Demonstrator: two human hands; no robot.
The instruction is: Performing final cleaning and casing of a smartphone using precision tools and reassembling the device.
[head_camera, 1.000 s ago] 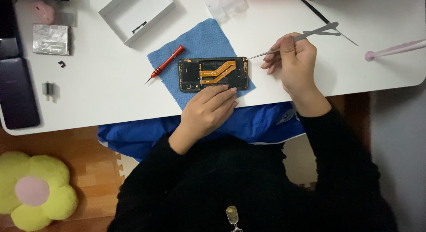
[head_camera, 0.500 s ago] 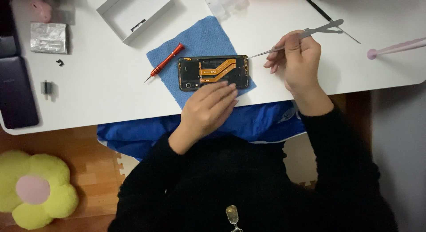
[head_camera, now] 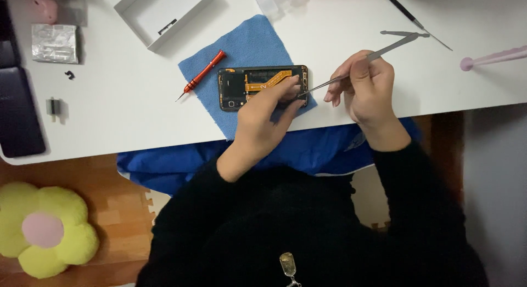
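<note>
Tweezers (head_camera: 359,64) now down at the opened phone (head_camera: 247,89): tip touches its right end, vs 0.5 s ago when they were lifted clear over the table (head_camera: 110,116). R hand (head_camera: 365,86) pinches them closed-fisted, pen-style. L hand (head_camera: 263,114) has slid up over the phone's right half, fingers flat, pressing not gripping. Phone sits on blue cloth (head_camera: 247,42), orange flex visible. Means probing inside has begun, prob. at a connector or screw near that end. Red screwdriver (head_camera: 202,74) lies idle on cloth edge.

Left hand (head_camera: 262,118) flat, fingers spread forward; right hand (head_camera: 366,85) raised beside it, fingers pinched, both black sleeves bent inward.
</note>
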